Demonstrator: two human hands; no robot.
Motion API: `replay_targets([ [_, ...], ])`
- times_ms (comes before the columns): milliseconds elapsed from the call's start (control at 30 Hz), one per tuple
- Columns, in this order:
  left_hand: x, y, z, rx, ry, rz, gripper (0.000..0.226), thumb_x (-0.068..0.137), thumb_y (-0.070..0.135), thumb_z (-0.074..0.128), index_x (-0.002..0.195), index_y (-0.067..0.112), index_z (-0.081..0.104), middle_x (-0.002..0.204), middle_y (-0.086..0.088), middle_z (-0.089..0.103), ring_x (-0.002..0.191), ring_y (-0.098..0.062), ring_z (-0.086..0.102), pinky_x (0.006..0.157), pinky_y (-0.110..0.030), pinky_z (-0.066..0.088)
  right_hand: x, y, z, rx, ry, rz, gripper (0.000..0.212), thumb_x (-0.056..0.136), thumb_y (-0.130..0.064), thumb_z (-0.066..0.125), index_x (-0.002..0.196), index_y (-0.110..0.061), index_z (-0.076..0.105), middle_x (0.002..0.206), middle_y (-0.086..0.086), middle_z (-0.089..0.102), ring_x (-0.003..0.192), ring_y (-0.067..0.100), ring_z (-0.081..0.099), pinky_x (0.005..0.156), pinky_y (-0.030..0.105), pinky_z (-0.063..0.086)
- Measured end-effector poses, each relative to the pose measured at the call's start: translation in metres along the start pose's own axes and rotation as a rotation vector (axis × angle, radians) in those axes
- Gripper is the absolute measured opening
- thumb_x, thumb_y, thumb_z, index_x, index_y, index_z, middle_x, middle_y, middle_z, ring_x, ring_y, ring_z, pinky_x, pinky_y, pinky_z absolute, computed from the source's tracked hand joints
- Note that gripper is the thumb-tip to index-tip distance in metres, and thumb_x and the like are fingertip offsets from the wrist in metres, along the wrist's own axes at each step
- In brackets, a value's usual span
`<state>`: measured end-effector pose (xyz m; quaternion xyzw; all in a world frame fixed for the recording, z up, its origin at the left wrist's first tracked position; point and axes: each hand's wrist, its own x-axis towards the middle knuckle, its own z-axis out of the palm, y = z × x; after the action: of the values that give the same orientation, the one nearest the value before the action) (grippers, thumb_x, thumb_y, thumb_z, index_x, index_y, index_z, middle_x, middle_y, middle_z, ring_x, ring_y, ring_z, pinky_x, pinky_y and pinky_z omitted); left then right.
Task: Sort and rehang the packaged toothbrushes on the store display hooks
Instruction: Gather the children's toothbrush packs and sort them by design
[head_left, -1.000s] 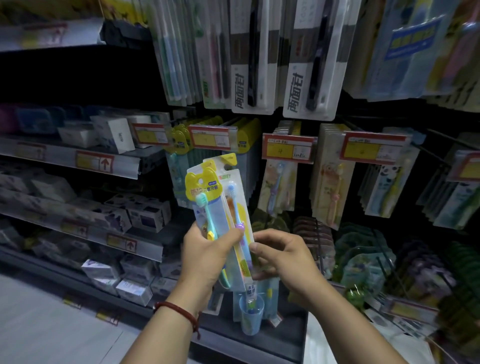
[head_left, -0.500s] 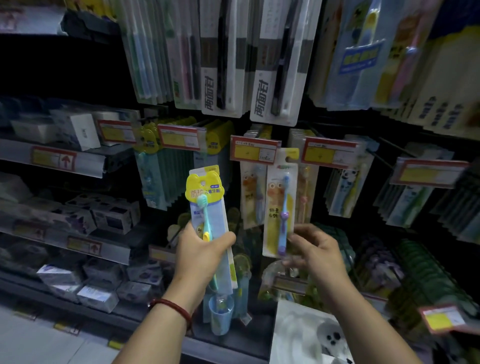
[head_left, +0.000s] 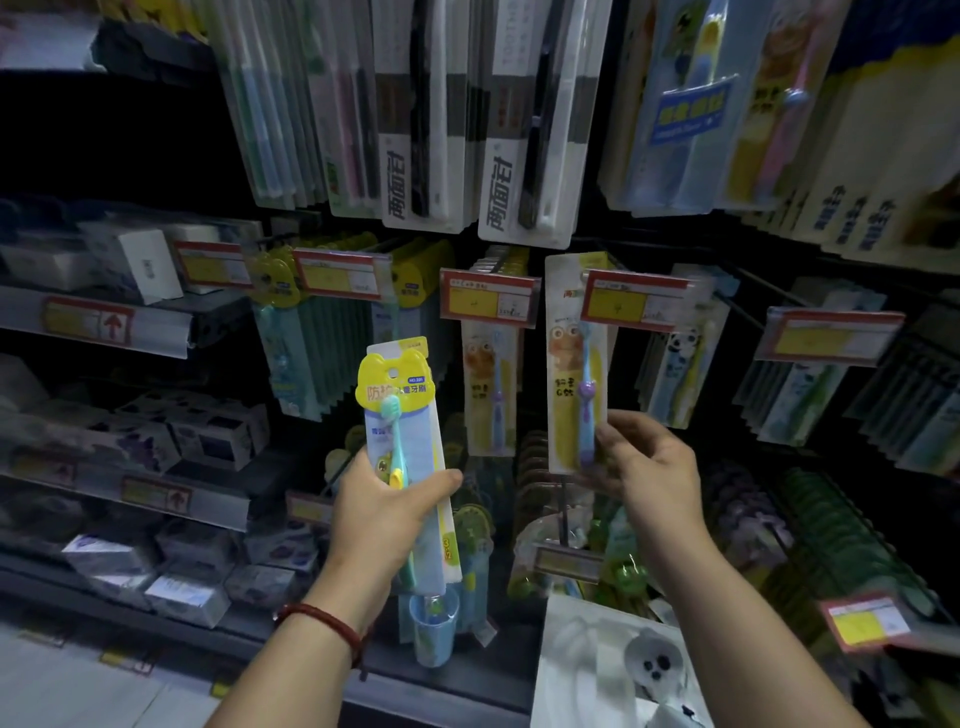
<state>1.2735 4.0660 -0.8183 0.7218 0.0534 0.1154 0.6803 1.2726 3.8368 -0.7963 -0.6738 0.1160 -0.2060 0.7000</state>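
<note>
Stock on view, left to right.

1. At 9 o'clock: grey metal store shelves (head_left: 156, 338) holding white cardboard boxes (head_left: 150, 265). A red-and-yellow arrow label (head_left: 88, 322) sits on the front edge.

2. At 7 o'clock: left hand (head_left: 384, 514), with a red cord bracelet (head_left: 322, 623) at the wrist. Fingers and thumb are wrapped round the lower half of a teal toothbrush pack with a yellow bear-shaped header card (head_left: 397, 395). The pack is held upright in front of the display, on no hook.

3. At 6 o'clock of that pack: a small blue plastic cup (head_left: 434, 629), low on the rack.

4. At 12 o'clock: white blister packs of black toothbrushes (head_left: 524, 156), hanging in the top row.

5. Centre: a hanging frog-print pack with a purple toothbrush (head_left: 491, 389), under a price tag.

6. At 3 o'clock of centre: right hand (head_left: 649, 462). Thumb and fingertips pinch the bottom corner of a clear pack with a yellow card and a blue-and-purple toothbrush (head_left: 576, 364). The pack is upright, its top behind a red-and-yellow price tag (head_left: 634, 301). Whether it sits on the hook cannot be told.

7. Further right: panda-print toothbrush packs (head_left: 675, 364), hanging.
</note>
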Motion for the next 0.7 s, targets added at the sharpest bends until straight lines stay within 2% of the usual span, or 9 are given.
replay_targets([
  [167,0.000,-0.003,-0.003,-0.002,-0.017,0.004,0.034,0.075,0.014,0.091,0.101,0.017,0.070,0.088,-0.004,0.078,0.080,-0.025,0.077,0.073,-0.045,0.064,-0.004,0.006,0.002,0.004,0.020,0.045,0.013,0.102,-0.009,0.059,0.103,-0.012,0.071,0.101,0.010,0.075,0.092,0.033,0.075,0.078,0.051,0.064],
  [300,-0.001,-0.001,-0.001,-0.013,-0.019,0.011,0.033,0.076,0.013,0.091,0.100,0.017,0.069,0.087,-0.003,0.077,0.079,-0.023,0.076,0.069,-0.039,0.062,-0.005,0.012,0.003,0.012,0.045,0.057,0.012,0.103,-0.009,0.058,0.103,-0.012,0.070,0.102,0.011,0.075,0.087,0.032,0.076,0.069,0.044,0.066],
  [467,0.000,0.000,-0.001,-0.028,-0.024,0.011,0.033,0.076,0.013,0.091,0.101,0.016,0.069,0.086,-0.004,0.077,0.076,-0.020,0.076,0.064,-0.035,0.059,-0.002,0.011,0.000,0.005,0.057,0.028,0.012,0.103,-0.011,0.057,0.104,-0.010,0.069,0.095,0.006,0.074,0.071,0.021,0.076,0.057,0.033,0.064],
  [700,-0.002,0.001,-0.003,-0.008,-0.042,0.005,0.038,0.072,0.015,0.093,0.101,0.019,0.069,0.088,0.000,0.079,0.077,-0.018,0.077,0.068,-0.036,0.062,0.006,0.030,0.001,-0.036,0.057,0.130,0.012,0.102,-0.026,0.060,0.102,-0.018,0.069,0.101,0.010,0.076,0.091,0.030,0.074,0.083,0.045,0.062],
])
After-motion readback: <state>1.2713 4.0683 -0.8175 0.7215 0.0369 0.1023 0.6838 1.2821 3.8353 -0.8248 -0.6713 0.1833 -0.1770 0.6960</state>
